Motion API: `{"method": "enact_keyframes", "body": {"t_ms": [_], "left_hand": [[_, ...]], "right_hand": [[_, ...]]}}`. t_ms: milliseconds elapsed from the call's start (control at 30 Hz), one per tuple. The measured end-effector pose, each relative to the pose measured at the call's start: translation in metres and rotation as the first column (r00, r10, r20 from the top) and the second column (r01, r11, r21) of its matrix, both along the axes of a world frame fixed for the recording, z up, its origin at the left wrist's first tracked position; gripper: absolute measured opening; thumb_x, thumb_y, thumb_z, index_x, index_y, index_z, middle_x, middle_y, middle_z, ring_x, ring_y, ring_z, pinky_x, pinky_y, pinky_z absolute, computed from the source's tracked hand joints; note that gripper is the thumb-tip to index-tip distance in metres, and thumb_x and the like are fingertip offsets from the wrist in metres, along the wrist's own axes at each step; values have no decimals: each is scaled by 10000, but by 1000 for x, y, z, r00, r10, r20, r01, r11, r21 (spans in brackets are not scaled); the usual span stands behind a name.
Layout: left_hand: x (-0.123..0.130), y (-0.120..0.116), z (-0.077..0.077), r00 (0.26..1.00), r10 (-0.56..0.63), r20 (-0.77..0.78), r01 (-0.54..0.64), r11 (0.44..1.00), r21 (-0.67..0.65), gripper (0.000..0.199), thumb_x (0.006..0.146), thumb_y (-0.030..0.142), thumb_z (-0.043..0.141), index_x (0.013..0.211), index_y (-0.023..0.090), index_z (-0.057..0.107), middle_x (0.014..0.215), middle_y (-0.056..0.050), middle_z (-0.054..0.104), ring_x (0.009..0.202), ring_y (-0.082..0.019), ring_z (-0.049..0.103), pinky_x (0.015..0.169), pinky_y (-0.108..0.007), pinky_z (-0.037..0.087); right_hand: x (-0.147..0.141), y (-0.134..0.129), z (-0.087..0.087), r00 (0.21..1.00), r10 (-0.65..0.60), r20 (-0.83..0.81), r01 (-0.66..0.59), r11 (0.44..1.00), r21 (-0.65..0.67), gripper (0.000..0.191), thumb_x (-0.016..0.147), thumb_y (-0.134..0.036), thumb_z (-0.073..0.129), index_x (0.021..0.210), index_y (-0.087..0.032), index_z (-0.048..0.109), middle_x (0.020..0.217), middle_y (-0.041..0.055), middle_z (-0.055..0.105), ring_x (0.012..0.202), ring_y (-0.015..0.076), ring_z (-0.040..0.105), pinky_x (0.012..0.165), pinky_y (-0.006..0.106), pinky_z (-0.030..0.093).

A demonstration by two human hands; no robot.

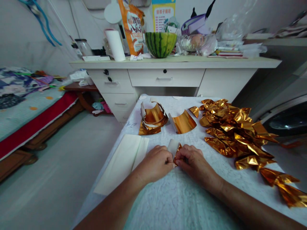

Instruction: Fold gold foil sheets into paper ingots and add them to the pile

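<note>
Between my two hands, at the middle of the table, is a small sheet of gold foil paper (174, 146), pale side up, with a gold edge folded over at its right. My left hand (159, 160) pinches its near end with the fingertips. Close beside it, my right hand (190, 158) grips the folded gold edge with thumb and fingers curled. Beyond the hands lie a curled gold foil sheet (184, 122) and a stack of curled foil sheets (153, 118). Many folded gold foil pieces (230, 131) are heaped on the right.
White paper sheets (122, 156) lie left of my hands on the cloth-covered table (158, 204). Behind stands a white desk (168, 76) holding a half watermelon (160, 44), an orange snack bag (134, 30) and a paper roll (115, 45). A bed (31, 108) is at left, a washing machine (287, 111) at right.
</note>
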State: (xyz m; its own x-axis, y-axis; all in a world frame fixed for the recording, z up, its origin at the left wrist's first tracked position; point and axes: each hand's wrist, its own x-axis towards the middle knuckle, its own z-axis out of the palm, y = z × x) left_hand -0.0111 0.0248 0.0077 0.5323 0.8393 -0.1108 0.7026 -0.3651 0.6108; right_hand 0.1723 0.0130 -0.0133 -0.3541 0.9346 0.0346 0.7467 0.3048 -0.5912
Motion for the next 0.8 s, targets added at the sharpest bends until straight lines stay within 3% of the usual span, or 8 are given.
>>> {"method": "enact_keyframes", "body": {"t_ms": [367, 800], "left_hand": [[7, -6, -4, 994, 54, -94, -45, 995, 90, 159, 761, 129, 586, 615, 189, 570, 723, -6, 577, 798, -177, 541, 743, -290, 389], [-8, 1, 4, 997, -71, 7, 71, 997, -31, 145, 753, 78, 550, 736, 194, 635, 799, 4, 594, 844, -160, 558, 802, -279, 405]], "right_hand": [[-4, -3, -7, 998, -57, -9, 57, 996, 63, 96, 786, -131, 656, 745, -217, 645, 791, 12, 631, 809, 196, 541, 735, 332, 320], [-8, -3, -4, 996, -81, 38, 79, 994, 70, 101, 810, -150, 646, 730, -212, 634, 776, 26, 621, 795, 210, 527, 710, 330, 320]]}}
